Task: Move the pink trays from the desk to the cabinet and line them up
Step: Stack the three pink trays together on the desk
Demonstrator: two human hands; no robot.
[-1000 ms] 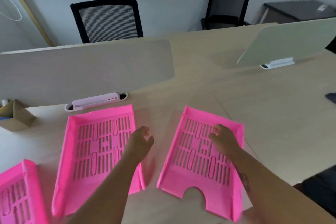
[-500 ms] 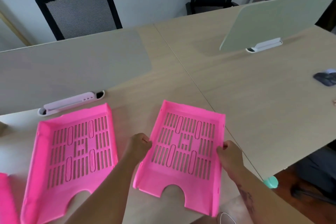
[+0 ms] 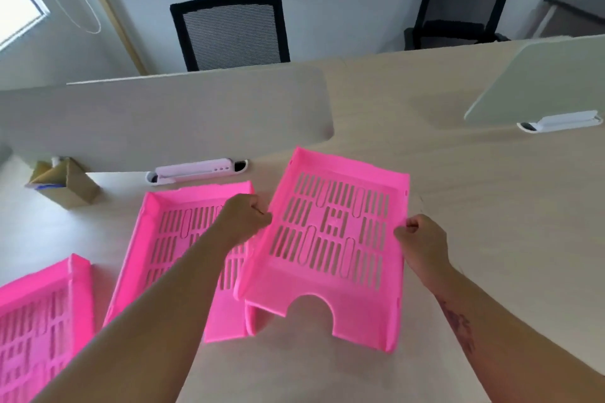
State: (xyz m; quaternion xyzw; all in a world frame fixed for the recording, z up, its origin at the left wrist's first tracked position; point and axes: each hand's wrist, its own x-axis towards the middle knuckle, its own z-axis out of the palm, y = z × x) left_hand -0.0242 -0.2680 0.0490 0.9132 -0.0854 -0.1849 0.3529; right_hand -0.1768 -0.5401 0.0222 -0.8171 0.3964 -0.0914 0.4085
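Head view | desk (image 3: pixel 474 206) seen from near edge | right pink tray (image 3: pixel 337 239) gripped and raised above tabletop, overlapping middle tray (image 3: pixel 176 239) | third tray (image 3: pixel 39 321) at left edge | left hand (image 3: pixel 244 217) and right hand (image 3: pixel 422 244) clamped on side walls

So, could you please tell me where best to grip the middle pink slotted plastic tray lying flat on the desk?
Probably the two long raised side walls of the middle pink slotted plastic tray, one hand from each side: they stand upright, offering pinchable edges.
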